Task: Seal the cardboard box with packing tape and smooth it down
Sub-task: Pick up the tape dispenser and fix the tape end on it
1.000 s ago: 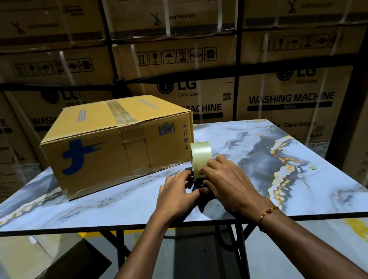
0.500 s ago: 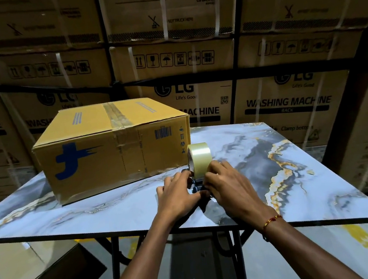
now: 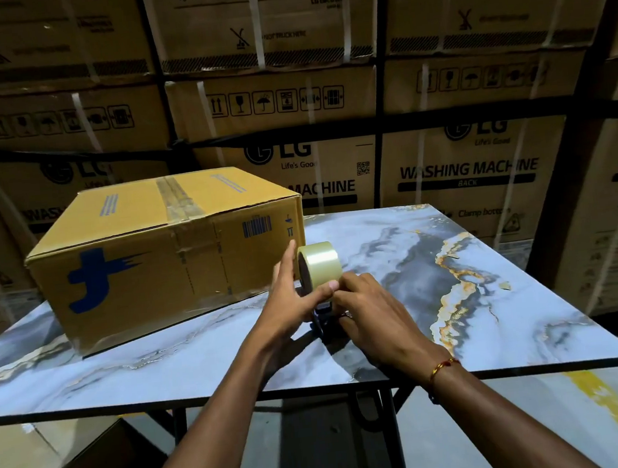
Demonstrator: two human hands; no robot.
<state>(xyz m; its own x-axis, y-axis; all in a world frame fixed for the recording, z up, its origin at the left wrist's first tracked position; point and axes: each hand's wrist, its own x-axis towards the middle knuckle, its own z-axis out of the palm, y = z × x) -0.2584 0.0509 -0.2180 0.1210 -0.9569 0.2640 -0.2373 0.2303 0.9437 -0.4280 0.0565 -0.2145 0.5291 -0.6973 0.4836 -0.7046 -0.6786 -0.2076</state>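
Head view: the left hand pinches the tape roll between straight fingers and thumb, and the right hand picks at its near edge with curled fingers. The box sits just beyond and left of them, its long side facing them. The left hand is nearer to it.

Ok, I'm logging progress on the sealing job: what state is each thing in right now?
Box: closed, a tape strip along the top seam, sitting on the table.
Tape roll: upright on its dispenser, beside the box's right corner.
Left hand: grips the roll, thumb across its front.
Right hand: fingertips curled at the roll's lower edge.
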